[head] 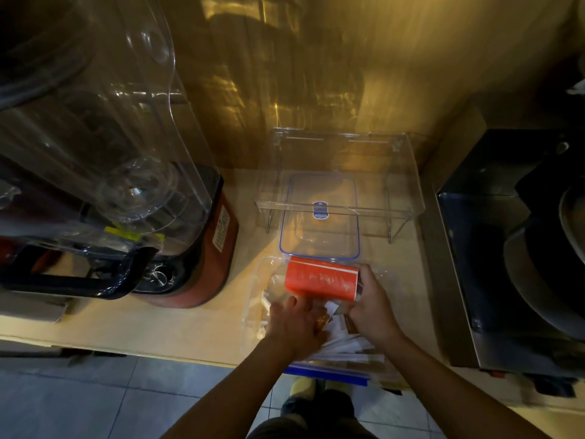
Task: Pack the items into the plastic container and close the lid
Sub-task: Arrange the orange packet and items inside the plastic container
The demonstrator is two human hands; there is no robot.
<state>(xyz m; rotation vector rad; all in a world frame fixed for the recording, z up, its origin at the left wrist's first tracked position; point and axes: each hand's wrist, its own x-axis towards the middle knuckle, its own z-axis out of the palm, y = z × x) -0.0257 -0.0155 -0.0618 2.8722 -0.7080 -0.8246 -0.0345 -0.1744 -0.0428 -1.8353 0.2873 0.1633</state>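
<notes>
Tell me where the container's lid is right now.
The lid lies flat on the counter in the middle of the head view, just behind the orange box, partly under a clear acrylic stand.

lid (319, 217) behind container (262, 280), blender (190, 236) left

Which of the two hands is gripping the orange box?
The right hand. Its fingers wrap the right end of the orange box, while the left hand lies flat on the white packets in the container.
</notes>
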